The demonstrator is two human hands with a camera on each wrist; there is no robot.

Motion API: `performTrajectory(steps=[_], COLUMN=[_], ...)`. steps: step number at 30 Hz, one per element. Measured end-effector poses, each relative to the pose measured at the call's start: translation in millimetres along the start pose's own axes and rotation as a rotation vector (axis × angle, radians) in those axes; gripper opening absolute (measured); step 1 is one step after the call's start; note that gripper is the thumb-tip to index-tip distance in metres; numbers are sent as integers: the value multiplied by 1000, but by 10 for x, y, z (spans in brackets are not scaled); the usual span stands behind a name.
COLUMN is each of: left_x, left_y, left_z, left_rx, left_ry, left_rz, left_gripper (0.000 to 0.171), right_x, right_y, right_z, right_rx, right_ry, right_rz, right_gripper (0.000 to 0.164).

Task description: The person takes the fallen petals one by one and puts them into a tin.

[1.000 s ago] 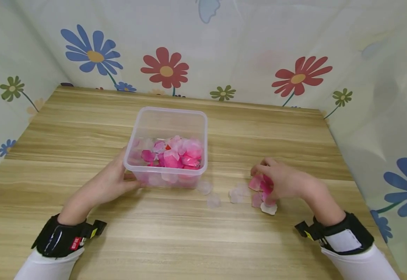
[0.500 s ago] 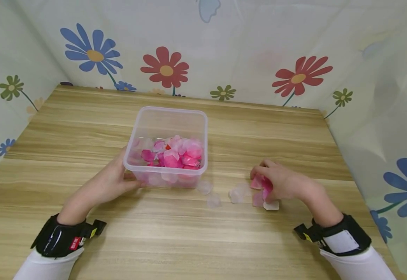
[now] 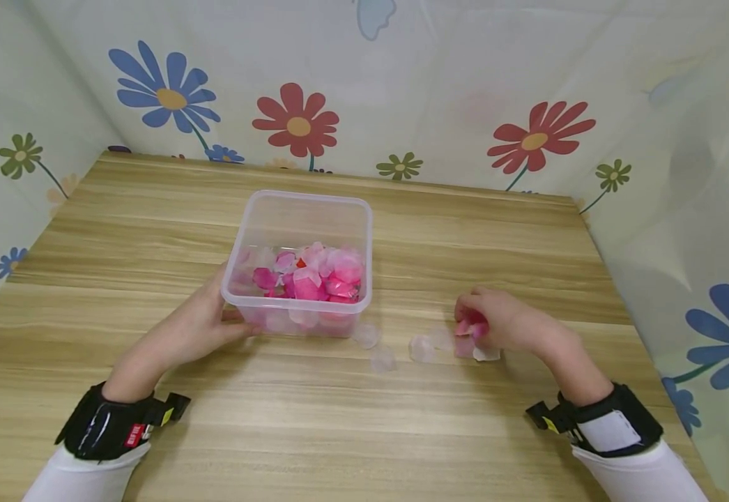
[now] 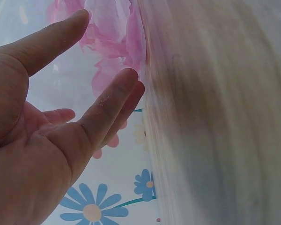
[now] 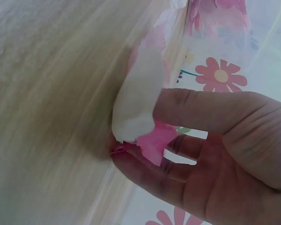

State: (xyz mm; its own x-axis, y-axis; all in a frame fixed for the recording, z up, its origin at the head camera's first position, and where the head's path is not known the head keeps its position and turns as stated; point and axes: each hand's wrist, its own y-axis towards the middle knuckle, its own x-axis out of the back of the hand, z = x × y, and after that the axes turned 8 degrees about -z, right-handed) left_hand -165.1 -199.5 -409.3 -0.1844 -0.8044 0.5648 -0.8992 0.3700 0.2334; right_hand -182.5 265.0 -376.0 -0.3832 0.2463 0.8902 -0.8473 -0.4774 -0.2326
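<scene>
A clear plastic box (image 3: 304,305) stands on the table, with pink, white and red artificial petals (image 3: 308,282) heaped in it. At its left side is my left hand (image 3: 198,324); the left wrist view shows the fingers (image 4: 107,108) straight and spread along the box wall. Over on the right, my right hand (image 3: 509,321) pinches a bunch of pink petals (image 5: 157,140) between thumb and curled fingers. A white petal (image 5: 138,98) stands by the thumb at the table surface. Part of the bunch is hidden by the hand.
Pale petals (image 3: 423,348) lie on the wooden table (image 3: 339,432) between the box and my right hand, two of them close to the box's front right corner. A flower-printed curtain (image 3: 440,97) encloses the table at the back and sides.
My right hand's fingers have drawn together, gathering the spread pink petals into a tighter bunch, and the hand has shifted slightly right. The left hand and the box have stayed in place.
</scene>
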Motion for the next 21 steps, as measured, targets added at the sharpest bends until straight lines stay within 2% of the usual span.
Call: performTrajectory(steps=[12, 21], left_x=[-4, 1], left_y=[5, 3], left_z=[7, -6], left_rx=[4, 14], left_ry=[-9, -19], left_rz=[9, 14], left_gripper=[107, 108], right_x=[-26, -17], right_y=[9, 8], right_z=[-58, -96], right_rx=[13, 90], right_ry=[-2, 20], right_rz=[-67, -147], right_gripper=[27, 19])
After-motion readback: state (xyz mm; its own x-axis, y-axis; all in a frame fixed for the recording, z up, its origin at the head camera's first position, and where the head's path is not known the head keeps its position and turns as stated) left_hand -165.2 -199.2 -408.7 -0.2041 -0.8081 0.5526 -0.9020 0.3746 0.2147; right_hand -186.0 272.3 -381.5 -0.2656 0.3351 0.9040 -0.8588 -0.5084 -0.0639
